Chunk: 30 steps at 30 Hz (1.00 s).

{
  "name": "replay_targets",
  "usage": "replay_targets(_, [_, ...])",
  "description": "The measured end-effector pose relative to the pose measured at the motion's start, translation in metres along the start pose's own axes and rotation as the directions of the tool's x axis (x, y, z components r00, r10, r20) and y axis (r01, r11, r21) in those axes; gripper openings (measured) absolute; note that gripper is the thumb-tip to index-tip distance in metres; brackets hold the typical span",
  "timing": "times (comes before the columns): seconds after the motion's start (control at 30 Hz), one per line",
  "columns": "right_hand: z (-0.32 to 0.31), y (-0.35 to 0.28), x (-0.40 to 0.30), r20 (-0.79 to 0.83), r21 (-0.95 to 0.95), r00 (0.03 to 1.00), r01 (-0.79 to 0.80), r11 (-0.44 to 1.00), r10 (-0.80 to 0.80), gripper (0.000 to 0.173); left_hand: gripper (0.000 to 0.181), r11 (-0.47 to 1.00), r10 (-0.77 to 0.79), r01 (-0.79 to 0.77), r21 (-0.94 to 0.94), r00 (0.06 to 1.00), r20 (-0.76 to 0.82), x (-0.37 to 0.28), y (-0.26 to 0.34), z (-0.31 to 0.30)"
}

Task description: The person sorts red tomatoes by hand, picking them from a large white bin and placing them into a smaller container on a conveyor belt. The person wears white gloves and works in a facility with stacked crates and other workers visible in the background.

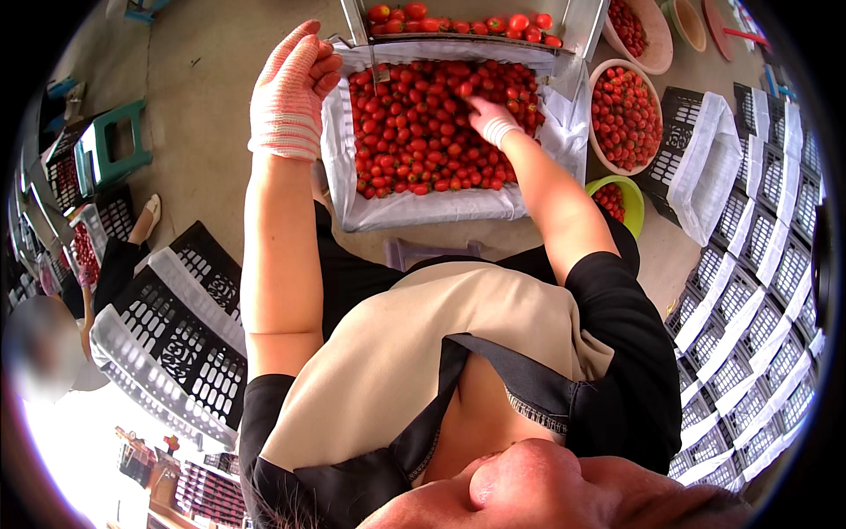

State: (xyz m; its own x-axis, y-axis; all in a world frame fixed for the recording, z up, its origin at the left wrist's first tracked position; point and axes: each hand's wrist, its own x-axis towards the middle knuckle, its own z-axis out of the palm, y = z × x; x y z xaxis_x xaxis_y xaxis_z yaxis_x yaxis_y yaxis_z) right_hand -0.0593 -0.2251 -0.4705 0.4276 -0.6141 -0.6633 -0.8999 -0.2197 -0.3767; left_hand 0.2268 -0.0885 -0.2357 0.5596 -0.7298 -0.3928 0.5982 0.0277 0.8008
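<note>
My left hand, in a pink-and-white striped glove, is raised at the left of the lined crate, its fingers bent; whether it holds anything is hidden. Small red tomatoes fill the crate, whose white liner hangs over the rim. My right hand, in a similar glove, reaches in from the right with a finger extended and touches the tomatoes near the crate's upper right part. Larger red tomatoes lie in a row on a metal-edged tray just beyond the crate.
Right of the crate stand a pale basin of tomatoes and a green bowl. Stacked black crates with white liners fill the far right. More lined crates and a green stool are at left, where another person sits.
</note>
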Motion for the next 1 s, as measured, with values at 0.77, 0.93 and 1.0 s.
replay_targets(0.77, [0.057,-0.141,-0.02,-0.159,-0.149,0.987,-0.014,0.989,-0.01,0.063,0.032,0.999,-0.05,0.05,0.014,0.998,0.043,-0.009,0.007,0.002])
replay_targets(0.93, [0.09,-0.163,-0.072,0.045,-0.118,0.918,0.396,0.911,-0.393,0.051,0.034,0.997,-0.063,0.062,0.055,0.998,0.023,-0.006,0.005,-0.001])
replay_targets(1.0, [0.091,-0.149,-0.09,0.251,-0.337,0.797,0.605,0.722,-0.55,0.046,0.034,0.997,-0.06,0.058,0.054,0.998,0.028,-0.007,0.007,-0.001])
